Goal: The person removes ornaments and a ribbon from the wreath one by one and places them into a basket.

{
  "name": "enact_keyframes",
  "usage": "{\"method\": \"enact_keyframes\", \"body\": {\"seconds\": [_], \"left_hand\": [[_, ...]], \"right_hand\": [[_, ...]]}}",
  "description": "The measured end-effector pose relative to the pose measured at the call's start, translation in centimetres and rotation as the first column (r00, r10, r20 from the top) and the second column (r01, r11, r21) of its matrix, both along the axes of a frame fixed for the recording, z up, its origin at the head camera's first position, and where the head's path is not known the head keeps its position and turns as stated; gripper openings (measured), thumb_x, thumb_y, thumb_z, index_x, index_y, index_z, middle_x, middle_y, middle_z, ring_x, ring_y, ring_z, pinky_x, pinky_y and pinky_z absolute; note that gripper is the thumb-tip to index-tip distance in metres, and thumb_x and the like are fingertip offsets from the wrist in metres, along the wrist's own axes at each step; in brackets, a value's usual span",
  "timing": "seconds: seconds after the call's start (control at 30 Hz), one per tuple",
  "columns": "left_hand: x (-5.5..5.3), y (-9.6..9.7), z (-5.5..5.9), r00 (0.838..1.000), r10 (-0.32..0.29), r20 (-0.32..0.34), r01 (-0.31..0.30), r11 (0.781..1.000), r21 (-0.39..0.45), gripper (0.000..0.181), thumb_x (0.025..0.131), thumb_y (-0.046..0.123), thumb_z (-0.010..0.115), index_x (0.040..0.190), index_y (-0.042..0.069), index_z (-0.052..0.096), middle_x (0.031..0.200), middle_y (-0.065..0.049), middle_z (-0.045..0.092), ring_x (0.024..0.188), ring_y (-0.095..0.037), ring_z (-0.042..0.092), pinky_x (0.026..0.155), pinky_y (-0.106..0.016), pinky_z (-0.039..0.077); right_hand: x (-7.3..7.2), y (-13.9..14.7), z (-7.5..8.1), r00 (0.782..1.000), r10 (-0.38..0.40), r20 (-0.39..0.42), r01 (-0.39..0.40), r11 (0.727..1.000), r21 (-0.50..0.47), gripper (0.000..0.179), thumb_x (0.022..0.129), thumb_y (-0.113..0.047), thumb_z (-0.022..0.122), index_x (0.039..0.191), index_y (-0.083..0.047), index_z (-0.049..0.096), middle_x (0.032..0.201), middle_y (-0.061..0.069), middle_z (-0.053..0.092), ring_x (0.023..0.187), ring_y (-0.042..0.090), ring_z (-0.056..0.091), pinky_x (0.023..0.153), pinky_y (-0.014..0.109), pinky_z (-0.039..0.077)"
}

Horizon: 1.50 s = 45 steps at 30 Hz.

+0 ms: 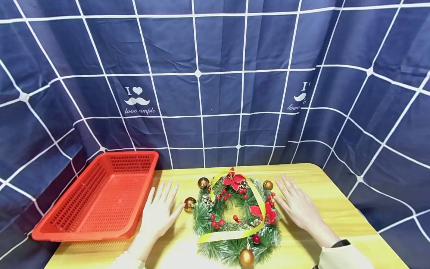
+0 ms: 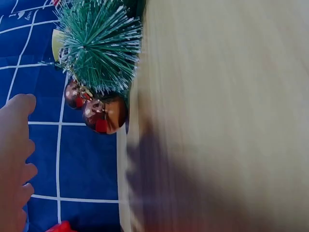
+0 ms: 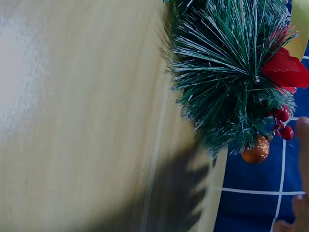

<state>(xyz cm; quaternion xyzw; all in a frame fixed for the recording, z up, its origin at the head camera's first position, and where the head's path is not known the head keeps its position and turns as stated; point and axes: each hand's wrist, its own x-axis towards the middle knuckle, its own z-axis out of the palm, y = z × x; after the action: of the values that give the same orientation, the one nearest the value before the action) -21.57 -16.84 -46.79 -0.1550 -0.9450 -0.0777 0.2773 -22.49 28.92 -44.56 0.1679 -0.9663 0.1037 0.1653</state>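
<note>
A green Christmas wreath [image 1: 236, 244] lies on the wooden table, trimmed with red flowers, red berries, pinecones and copper-gold baubles [image 1: 246, 257]. A yellow ribbon [image 1: 231, 235] loops loosely over its top. To the wreath's left is my left hand [image 1: 158, 213], fingers straight and spread, its thumb close to a bauble [image 1: 190, 204]; whether they touch I cannot tell. My right hand [image 1: 299, 207] is on the other side, fingers extended beside the berries [image 3: 287, 132]. Neither hand holds anything. Both wrist views show the wreath's bristly needles [image 2: 96, 53] and the hands' shadows on the wood.
A red plastic basket [image 1: 134, 216] with slotted walls stands at the table's left side. Behind and beside the wooden table [image 1: 336, 209] hangs a navy curtain [image 1: 221, 93] with white grid lines. Bare wood shows to the right of the right hand.
</note>
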Motion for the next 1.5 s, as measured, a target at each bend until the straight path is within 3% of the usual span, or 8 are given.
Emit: {"method": "enact_keyframes", "body": {"seconds": [0.3,0.47,0.67,0.83,0.97,1.2,1.3,1.5], "left_hand": [[0.3,0.7,0.8,1.000,-0.027,-0.007,0.027,1.000,0.014,0.070,0.092,0.058,0.043,0.148,0.017,0.036,0.151,-0.008,0.033,0.141,-0.029,0.022,0.115,-0.048,0.009],[0.4,1.2,1.1,0.999,-0.047,-0.011,0.048,0.998,0.038,0.068,0.092,0.055,0.045,0.147,0.016,0.039,0.149,-0.009,0.037,0.139,-0.030,0.028,0.115,-0.046,0.008],[0.7,1.9,1.5,0.993,-0.118,0.009,0.116,0.984,0.133,0.064,0.092,0.050,0.051,0.144,0.014,0.043,0.147,-0.007,0.041,0.137,-0.028,0.032,0.115,-0.046,0.012],[1.1,2.3,1.6,0.974,-0.225,0.023,0.212,0.944,0.251,0.061,0.093,0.043,0.056,0.144,0.012,0.044,0.147,-0.008,0.041,0.136,-0.029,0.033,0.114,-0.047,0.015],[1.2,2.7,1.3,0.963,-0.270,-0.007,0.259,0.914,0.313,0.059,0.091,0.039,0.060,0.143,0.014,0.044,0.145,-0.006,0.044,0.135,-0.027,0.036,0.111,-0.049,0.023],[1.0,2.9,0.7,0.956,-0.294,-0.017,0.275,0.869,0.413,0.054,0.091,0.033,0.063,0.140,0.015,0.049,0.142,-0.002,0.048,0.130,-0.028,0.043,0.106,-0.052,0.030],[1.0,2.9,0.5,0.949,-0.315,0.006,0.274,0.837,0.473,0.052,0.091,0.031,0.063,0.138,0.016,0.050,0.141,-0.001,0.048,0.128,-0.030,0.044,0.105,-0.054,0.031],[0.6,2.7,0.1,0.932,-0.357,0.070,0.249,0.767,0.592,0.047,0.091,0.027,0.066,0.135,0.014,0.054,0.137,-0.003,0.052,0.128,-0.028,0.045,0.106,-0.052,0.032]], "right_hand": [[-0.4,-0.7,0.0,0.994,0.112,-0.015,-0.113,0.974,-0.195,0.058,0.100,-0.034,0.048,0.151,-0.015,0.028,0.156,0.004,0.021,0.140,0.033,0.022,0.111,0.052,0.020],[-0.2,-1.1,0.2,0.984,0.177,-0.022,-0.177,0.958,-0.225,0.054,0.099,-0.030,0.053,0.148,-0.015,0.036,0.154,0.003,0.028,0.138,0.032,0.027,0.109,0.054,0.024],[0.3,-1.3,0.5,0.966,0.259,0.003,-0.251,0.940,-0.232,0.053,0.096,-0.027,0.057,0.146,-0.015,0.041,0.154,0.001,0.029,0.136,0.029,0.030,0.104,0.056,0.029],[0.5,-1.4,0.4,0.947,0.321,0.030,-0.307,0.927,-0.216,0.055,0.095,-0.027,0.060,0.145,-0.017,0.042,0.153,0.006,0.031,0.136,0.031,0.030,0.102,0.058,0.031],[0.6,-1.4,0.3,0.935,0.353,0.030,-0.340,0.919,-0.198,0.055,0.094,-0.028,0.061,0.145,-0.018,0.043,0.152,0.006,0.033,0.135,0.034,0.032,0.100,0.060,0.032],[0.8,-1.5,0.0,0.929,0.368,0.040,-0.357,0.919,-0.165,0.058,0.093,-0.029,0.062,0.146,-0.019,0.040,0.153,0.004,0.031,0.135,0.033,0.031,0.107,0.050,0.028],[0.9,-1.6,-0.1,0.927,0.371,0.048,-0.360,0.920,-0.156,0.058,0.093,-0.030,0.062,0.146,-0.019,0.040,0.153,0.005,0.031,0.135,0.033,0.031,0.108,0.047,0.027],[0.9,-1.6,-0.3,0.921,0.386,0.045,-0.377,0.915,-0.143,0.057,0.093,-0.030,0.062,0.145,-0.018,0.042,0.153,0.006,0.032,0.136,0.031,0.031,0.104,0.054,0.030]]}}
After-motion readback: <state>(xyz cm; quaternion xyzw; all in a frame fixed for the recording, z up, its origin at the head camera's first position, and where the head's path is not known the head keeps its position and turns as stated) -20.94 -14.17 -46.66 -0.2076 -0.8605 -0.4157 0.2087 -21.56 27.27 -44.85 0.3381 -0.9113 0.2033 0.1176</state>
